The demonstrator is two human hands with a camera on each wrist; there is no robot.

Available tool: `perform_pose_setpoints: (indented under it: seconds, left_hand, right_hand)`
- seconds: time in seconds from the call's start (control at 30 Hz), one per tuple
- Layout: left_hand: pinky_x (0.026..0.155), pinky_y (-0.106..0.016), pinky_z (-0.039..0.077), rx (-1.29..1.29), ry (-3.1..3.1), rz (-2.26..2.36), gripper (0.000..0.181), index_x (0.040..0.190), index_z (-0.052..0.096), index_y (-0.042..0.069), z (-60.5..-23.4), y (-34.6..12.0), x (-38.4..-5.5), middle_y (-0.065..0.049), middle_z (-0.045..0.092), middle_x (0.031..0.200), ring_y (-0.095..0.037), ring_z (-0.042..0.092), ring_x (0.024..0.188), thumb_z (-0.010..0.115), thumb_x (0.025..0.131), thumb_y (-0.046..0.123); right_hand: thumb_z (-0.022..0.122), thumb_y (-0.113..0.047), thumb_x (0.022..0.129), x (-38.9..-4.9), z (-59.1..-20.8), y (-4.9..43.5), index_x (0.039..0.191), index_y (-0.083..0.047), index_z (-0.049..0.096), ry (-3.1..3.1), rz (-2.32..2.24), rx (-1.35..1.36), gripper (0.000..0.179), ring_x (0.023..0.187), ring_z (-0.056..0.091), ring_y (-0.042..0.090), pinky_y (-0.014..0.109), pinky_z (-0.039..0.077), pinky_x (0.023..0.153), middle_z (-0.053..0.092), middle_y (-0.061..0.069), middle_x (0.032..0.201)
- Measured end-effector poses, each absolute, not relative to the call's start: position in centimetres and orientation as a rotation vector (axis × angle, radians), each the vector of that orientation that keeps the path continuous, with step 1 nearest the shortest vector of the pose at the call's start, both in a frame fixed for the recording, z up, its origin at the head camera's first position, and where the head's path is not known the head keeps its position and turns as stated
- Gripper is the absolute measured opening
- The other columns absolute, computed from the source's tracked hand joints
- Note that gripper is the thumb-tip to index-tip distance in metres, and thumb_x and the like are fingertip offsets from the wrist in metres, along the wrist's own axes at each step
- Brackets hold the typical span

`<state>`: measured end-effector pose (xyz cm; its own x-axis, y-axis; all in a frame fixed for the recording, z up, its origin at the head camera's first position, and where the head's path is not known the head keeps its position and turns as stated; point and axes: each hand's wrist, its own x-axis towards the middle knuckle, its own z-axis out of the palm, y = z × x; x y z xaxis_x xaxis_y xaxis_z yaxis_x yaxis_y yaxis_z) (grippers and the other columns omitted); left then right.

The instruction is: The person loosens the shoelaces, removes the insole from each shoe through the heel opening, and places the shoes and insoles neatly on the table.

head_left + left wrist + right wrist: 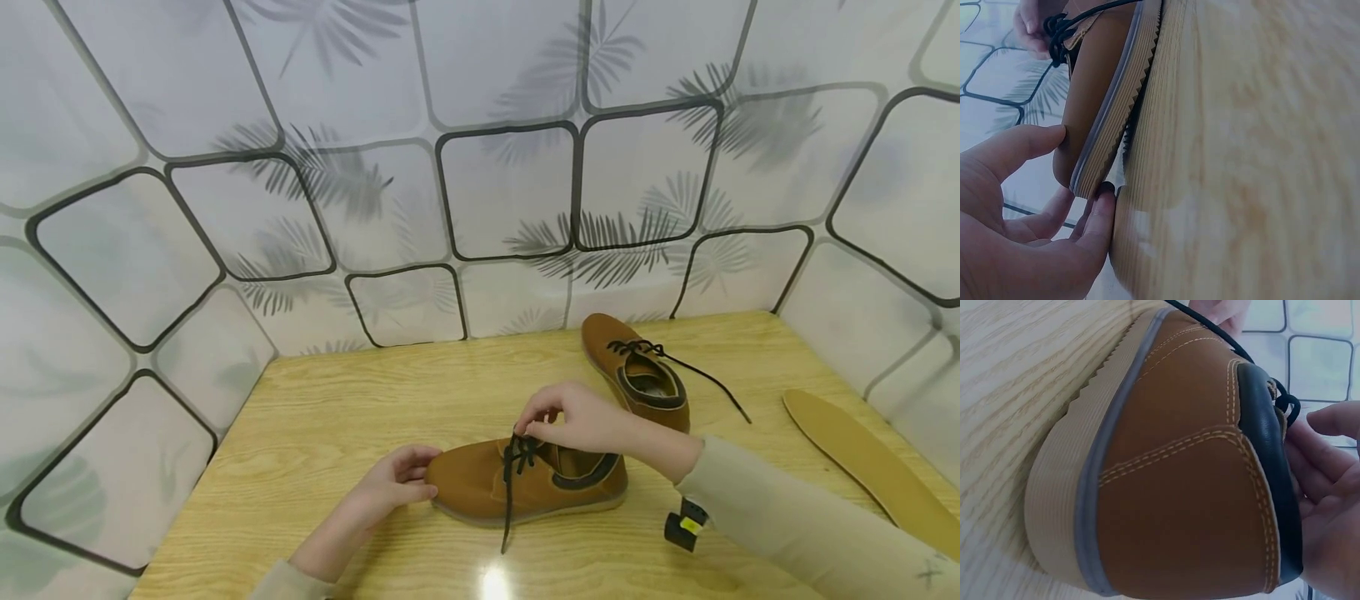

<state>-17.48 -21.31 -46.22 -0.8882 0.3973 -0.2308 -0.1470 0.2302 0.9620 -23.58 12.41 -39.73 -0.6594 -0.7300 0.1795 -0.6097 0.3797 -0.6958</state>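
Observation:
A brown leather shoe [465, 479] with black laces lies sideways on the wooden table, toe pointing left. My left hand [397, 479] holds its toe; in the left wrist view the thumb [1047, 139] is on the upper and the fingertips are under the sole [1113, 119], at the toe's edge. Over the shoe's tongue, my right hand [577, 419] pinches the black shoelace [508, 492] at the top of the lacing. One lace end hangs down over the near side. In the right wrist view the heel [1185, 519] fills the middle, with the right hand's fingers behind the dark collar [1266, 462].
A second brown shoe [603, 337] stands behind, its loose lace [712, 379] trailing right across the table [337, 408]. At the right lies a tan insole [862, 450]. A small black device with a yellow label [684, 525] shows below the right sleeve. Patterned fabric [502, 192] encloses the back and sides.

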Motion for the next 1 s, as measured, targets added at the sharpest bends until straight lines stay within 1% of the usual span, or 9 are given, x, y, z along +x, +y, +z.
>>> perform_pose_setpoints:
  seconds: [0.13,0.3,0.4,0.5,0.6,0.7,0.77,0.83,1.0]
  left_hand:
    - [0.102,-0.029,0.051,0.234,2.085,1.7,0.06,0.15,0.047,-0.008,-46.23,-21.26,-17.46,-0.022,0.056,0.148,-0.018,0.061,0.12,0.071,0.098,0.008]
    - [0.102,-0.03,0.051,0.235,2.081,1.704,0.058,0.149,0.047,-0.008,-46.28,-21.23,-17.47,-0.022,0.057,0.148,-0.018,0.062,0.12,0.071,0.098,0.007]
    - [0.102,-0.03,0.05,0.235,2.087,1.7,0.059,0.149,0.048,-0.008,-46.26,-21.23,-17.47,-0.022,0.057,0.147,-0.018,0.062,0.12,0.071,0.097,0.007]
    - [0.102,-0.029,0.05,0.241,2.096,1.693,0.059,0.149,0.047,-0.009,-46.19,-21.24,-17.5,-0.022,0.057,0.147,-0.018,0.061,0.119,0.071,0.097,0.006]
    - [0.101,-0.028,0.05,0.244,2.105,1.692,0.059,0.149,0.047,-0.01,-46.12,-21.25,-17.55,-0.023,0.057,0.147,-0.018,0.061,0.119,0.071,0.097,0.006]
    - [0.101,-0.028,0.051,0.241,2.107,1.694,0.059,0.148,0.047,-0.009,-46.06,-21.23,-17.59,-0.024,0.057,0.147,-0.018,0.061,0.118,0.071,0.097,0.006]
    - [0.1,-0.028,0.051,0.243,2.105,1.696,0.06,0.148,0.047,-0.01,-46.08,-21.22,-17.62,-0.024,0.057,0.147,-0.018,0.061,0.118,0.072,0.097,0.006]
    - [0.1,-0.027,0.051,0.247,2.1,1.7,0.06,0.148,0.047,-0.01,-46.11,-21.22,-17.64,-0.024,0.057,0.147,-0.017,0.061,0.118,0.072,0.097,0.006]
    - [0.098,-0.025,0.052,0.258,2.089,1.708,0.06,0.149,0.046,-0.011,-46.27,-21.27,-17.63,-0.025,0.056,0.146,-0.017,0.061,0.118,0.071,0.097,0.005]
  right_hand:
    - [0.066,-0.012,0.103,-23.71,-39.97,12.59,0.11,-0.012,0.083,2.533,-1.061,-1.2,0.018,0.093,0.068,0.008,0.026,0.057,0.082,0.08,0.004,0.109]
    - [0.068,-0.015,0.104,-23.89,-40.39,12.67,0.106,-0.012,0.082,2.561,-1.06,-1.182,0.015,0.094,0.07,0.01,0.026,0.057,0.082,0.08,0.0,0.104]
    - [0.07,-0.018,0.103,-23.85,-40.42,12.56,0.103,-0.012,0.081,2.554,-1.131,-1.177,0.012,0.094,0.07,0.009,0.029,0.057,0.086,0.08,-0.003,0.099]
    - [0.074,-0.02,0.101,-23.68,-40.24,12.33,0.101,-0.016,0.081,2.53,-1.183,-1.192,0.008,0.094,0.069,0.007,0.035,0.059,0.09,0.078,-0.006,0.098]
    - [0.077,-0.021,0.099,-23.56,-40.08,12.15,0.098,-0.019,0.081,2.511,-1.178,-1.238,0.005,0.092,0.066,0.009,0.038,0.058,0.088,0.076,-0.007,0.097]
    - [0.079,-0.019,0.096,-23.51,-40.11,12.13,0.094,-0.019,0.08,2.516,-1.153,-1.282,0.002,0.089,0.064,0.015,0.039,0.056,0.085,0.072,-0.007,0.094]
    - [0.08,-0.017,0.096,-23.52,-40.22,12.24,0.092,-0.02,0.079,2.533,-1.133,-1.297,0.004,0.088,0.062,0.018,0.039,0.056,0.084,0.07,-0.007,0.093]
    - [0.079,-0.013,0.095,-23.55,-40.36,12.37,0.092,-0.019,0.078,2.54,-1.127,-1.303,0.007,0.088,0.063,0.018,0.039,0.056,0.084,0.07,-0.006,0.092]
    - [0.074,-0.005,0.095,-23.61,-40.56,12.73,0.094,-0.017,0.076,2.533,-1.117,-1.297,0.012,0.09,0.064,0.01,0.04,0.059,0.086,0.072,-0.002,0.095]
